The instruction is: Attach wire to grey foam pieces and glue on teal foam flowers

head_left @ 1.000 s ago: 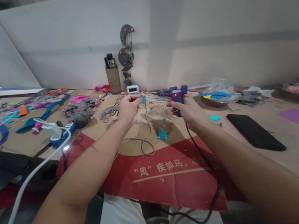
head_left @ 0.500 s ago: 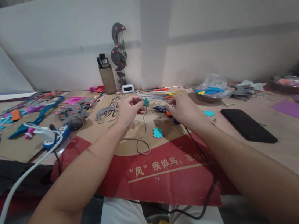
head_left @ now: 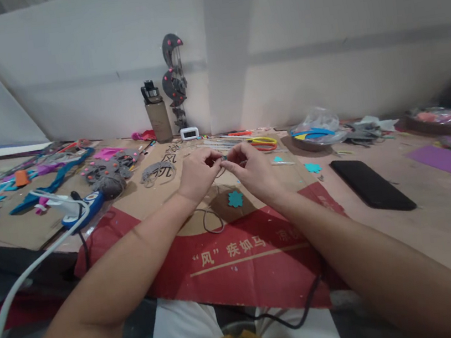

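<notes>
My left hand point(head_left: 199, 174) and my right hand point(head_left: 253, 172) meet above the cardboard, thumbs and fingertips pinched together. Between them a sliver of a small teal flower-shaped cutout point(head_left: 224, 158) shows; the fingers cover most of it. A thin grey cord point(head_left: 215, 231) loops on the cardboard below and runs up toward the fingertips. Another teal cutout point(head_left: 235, 199) lies flat just under the hands. To the right of my right hand is one more teal cutout point(head_left: 313, 167). Scissors with yellow and orange handles point(head_left: 266, 142) lie behind my right hand.
A black phone point(head_left: 371, 184) lies at right, with a bowl point(head_left: 311, 141) beyond it. At the back stand a bottle point(head_left: 158, 117) and a small white clock point(head_left: 189, 134). Grey yarn point(head_left: 112, 184) and a blue power strip point(head_left: 84, 210) are at left, its white cable crossing the front.
My right hand has left the blue-and-orange corded tool and moved left to my left hand. The teal cutout is now mostly covered by both hands' fingertips.
</notes>
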Demonstrator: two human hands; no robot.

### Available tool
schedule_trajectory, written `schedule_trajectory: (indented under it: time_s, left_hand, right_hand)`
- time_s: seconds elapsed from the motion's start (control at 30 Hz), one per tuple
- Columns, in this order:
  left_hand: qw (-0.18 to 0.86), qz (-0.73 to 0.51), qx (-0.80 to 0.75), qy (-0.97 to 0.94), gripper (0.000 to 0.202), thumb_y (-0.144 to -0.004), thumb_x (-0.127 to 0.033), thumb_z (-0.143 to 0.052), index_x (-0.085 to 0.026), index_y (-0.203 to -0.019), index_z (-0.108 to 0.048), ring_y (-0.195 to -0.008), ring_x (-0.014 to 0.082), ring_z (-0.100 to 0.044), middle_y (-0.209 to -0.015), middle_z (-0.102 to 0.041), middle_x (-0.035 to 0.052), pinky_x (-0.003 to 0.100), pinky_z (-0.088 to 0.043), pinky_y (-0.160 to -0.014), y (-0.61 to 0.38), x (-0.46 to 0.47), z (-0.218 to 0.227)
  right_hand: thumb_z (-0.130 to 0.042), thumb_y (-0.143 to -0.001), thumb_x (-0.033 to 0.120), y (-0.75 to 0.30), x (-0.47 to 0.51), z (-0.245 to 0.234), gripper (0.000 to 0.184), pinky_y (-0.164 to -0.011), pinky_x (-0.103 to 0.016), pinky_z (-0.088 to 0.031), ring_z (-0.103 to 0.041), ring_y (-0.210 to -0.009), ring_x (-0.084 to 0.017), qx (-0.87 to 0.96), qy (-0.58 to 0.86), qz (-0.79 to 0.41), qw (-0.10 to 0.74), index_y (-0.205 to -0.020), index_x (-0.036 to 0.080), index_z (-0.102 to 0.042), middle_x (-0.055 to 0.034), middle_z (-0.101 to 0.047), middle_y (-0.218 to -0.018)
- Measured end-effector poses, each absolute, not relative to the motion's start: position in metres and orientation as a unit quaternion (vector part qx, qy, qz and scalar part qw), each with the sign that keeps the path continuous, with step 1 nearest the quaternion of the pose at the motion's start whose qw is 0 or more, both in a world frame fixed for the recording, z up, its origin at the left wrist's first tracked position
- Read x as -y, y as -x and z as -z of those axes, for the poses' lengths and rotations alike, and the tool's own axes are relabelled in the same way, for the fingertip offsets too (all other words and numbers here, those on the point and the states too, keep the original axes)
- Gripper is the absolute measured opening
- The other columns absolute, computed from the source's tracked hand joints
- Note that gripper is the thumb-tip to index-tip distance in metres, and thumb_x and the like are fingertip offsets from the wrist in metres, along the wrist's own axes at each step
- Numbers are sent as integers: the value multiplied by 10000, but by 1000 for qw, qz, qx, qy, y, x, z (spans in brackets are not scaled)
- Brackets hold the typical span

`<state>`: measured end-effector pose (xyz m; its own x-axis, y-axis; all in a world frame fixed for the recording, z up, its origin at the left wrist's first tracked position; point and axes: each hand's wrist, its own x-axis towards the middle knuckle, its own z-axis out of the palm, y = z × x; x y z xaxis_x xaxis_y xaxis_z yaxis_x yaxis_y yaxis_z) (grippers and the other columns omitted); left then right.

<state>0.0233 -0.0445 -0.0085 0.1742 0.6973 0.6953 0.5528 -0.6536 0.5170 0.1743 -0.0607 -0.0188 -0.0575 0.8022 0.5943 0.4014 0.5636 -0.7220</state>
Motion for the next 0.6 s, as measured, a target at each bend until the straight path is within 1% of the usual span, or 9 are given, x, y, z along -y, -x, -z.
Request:
schedule_trajectory:
  time_s: [0.1,0.2,0.3,0.37,0.43,0.5,0.6]
  left_hand:
    - [62,-495,-408,-765,50,-754,-135,-653,-181,-749,-672,-712,128,-606,-747,-683,17,269,-480,-691,-24,45,10]
    - [92,-500,-410,-757,41,-762,-145,-642,-174,-779,-664,-678,117,-599,-748,-680,14,256,-480,-662,-24,43,12]
    - [113,-500,-418,-750,36,-768,-159,-634,-180,-782,-660,-671,118,-593,-738,-675,11,254,-478,-654,-23,42,12]
    - [109,-500,-422,-748,47,-769,-156,-626,-186,-779,-661,-698,128,-597,-745,-674,16,262,-478,-677,-22,42,11]
    - [90,-498,-418,-754,67,-761,-141,-625,-194,-776,-664,-738,142,-601,-768,-674,23,275,-477,-715,-22,44,10]
    - [74,-493,-408,-765,81,-754,-131,-629,-201,-774,-665,-770,153,-601,-797,-673,29,289,-475,-749,-22,46,9]
    - [71,-490,-398,-772,72,-763,-141,-632,-205,-769,-664,-790,159,-598,-816,-672,35,294,-473,-766,-24,49,7]
  right_hand:
    - [-610,-807,314,-177,57,21,137,-653,-312,-399,-500,-679,-149,699,440,-182,534,-763,202,-544,-13,-574,-741]
    - [-598,-806,317,-177,55,22,141,-653,-310,-394,-497,-679,-148,698,444,-190,529,-750,196,-554,-12,-571,-727]
    - [-577,-811,290,-175,57,21,116,-649,-303,-391,-488,-666,-139,700,441,-194,527,-747,197,-550,-5,-560,-715]
    - [-583,-810,297,-173,59,20,111,-643,-297,-394,-486,-662,-134,691,438,-202,538,-779,198,-543,-5,-565,-732]
    - [-608,-798,326,-171,62,19,146,-637,-291,-398,-489,-668,-132,681,435,-215,548,-815,201,-536,-5,-575,-754]
    - [-613,-794,338,-170,62,18,156,-635,-288,-400,-491,-671,-133,681,435,-225,544,-797,203,-536,-4,-575,-748]
    - [-570,-819,337,-171,59,21,160,-633,-293,-404,-496,-672,-139,684,439,-228,536,-739,203,-534,-4,-555,-707]
